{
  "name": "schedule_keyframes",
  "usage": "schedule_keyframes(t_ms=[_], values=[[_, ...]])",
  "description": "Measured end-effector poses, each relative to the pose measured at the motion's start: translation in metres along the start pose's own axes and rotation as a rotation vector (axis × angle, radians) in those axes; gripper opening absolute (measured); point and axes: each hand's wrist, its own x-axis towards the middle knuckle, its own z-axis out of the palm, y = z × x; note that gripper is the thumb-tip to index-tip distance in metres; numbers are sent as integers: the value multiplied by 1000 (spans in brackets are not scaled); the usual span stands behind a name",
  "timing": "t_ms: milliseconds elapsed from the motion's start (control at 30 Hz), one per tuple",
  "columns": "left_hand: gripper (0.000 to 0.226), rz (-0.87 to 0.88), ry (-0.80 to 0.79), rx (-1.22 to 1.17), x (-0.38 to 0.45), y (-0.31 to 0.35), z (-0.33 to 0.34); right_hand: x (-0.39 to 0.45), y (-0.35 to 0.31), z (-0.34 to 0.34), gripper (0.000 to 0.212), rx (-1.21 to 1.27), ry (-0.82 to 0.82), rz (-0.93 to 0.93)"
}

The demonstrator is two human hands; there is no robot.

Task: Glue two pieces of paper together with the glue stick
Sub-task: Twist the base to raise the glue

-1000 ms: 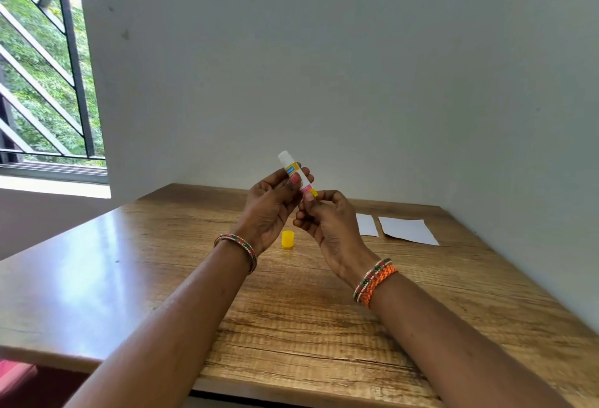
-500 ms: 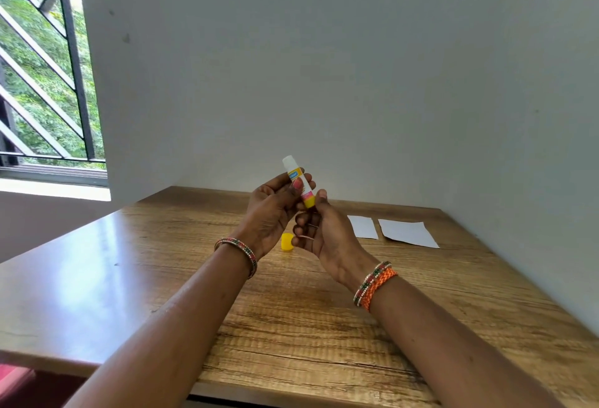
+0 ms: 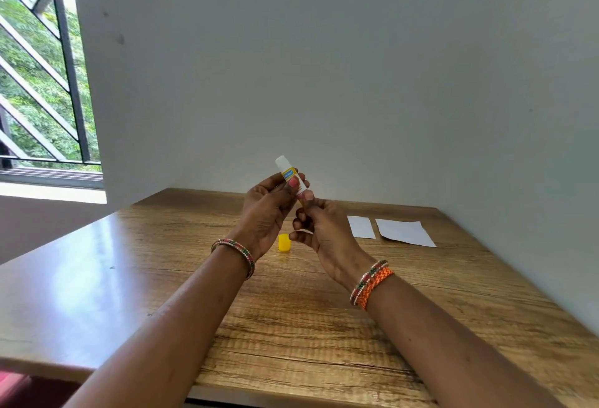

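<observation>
- Wooden table [image 3: 129, 294], large, runs near to far; white wall behind, barred window [image 3: 39, 83] far left.
- Two white paper pieces flat on table at far right, untouched: larger sheet [image 3: 405, 233] rightmost, smaller sheet [image 3: 361, 227] just left of it, apart by a narrow gap.
- Left hand [image 3: 265, 213] raised above table centre, fingers and thumb curled round upper barrel of glue stick [image 3: 289, 174].
- Right hand [image 3: 324, 229] just below and right of left, fingertips pinching the stick's lower end; base itself hidden by fingers.
- Glue stick tilted, open white tip pointing up and far-left, well clear of both papers.
- Yellow cap [image 3: 284, 243] off, standing on table near the wrists, between the hands.
- Change from a half second back: yellow base visible then, now covered by right fingertips; stick barely moved, same tilt.
- Reads as twisting the base to wind glue up; how far glue protrudes too small to tell.
- Task early: no glue on paper yet, sheets not joined.
- Next likely: carry stick right to a sheet, steady paper with free hand.
</observation>
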Motion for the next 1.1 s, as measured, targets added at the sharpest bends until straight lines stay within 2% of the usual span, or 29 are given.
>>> schedule_keyframes(t_ms=[200,267,367,467,533,633,800,1000,1100], values=[[18,-8,1,3,-2,1,3,-3,2,0,46,-238,64,6],[18,-9,0,-2,-2,1,3,-1,2,0,42,-189,60,-5],[18,2,2,15,-2,0,3,2,0,-1,25,-28,63,-35],[17,-22,1,49,-1,-2,3,4,1,-3,15,-85,156,-129],[16,-103,-12,72,-2,-5,4,5,4,-6,16,-243,241,-227],[21,-206,63,137,-1,-8,3,5,7,-10,20,-473,302,-342],[19,-254,168,147,3,-5,-2,9,11,-11,21,-520,297,-377],[15,-178,108,143,2,-5,2,8,6,-10,22,-377,265,-273],[16,-152,97,134,1,-4,3,5,5,-9,26,-391,235,-266]])
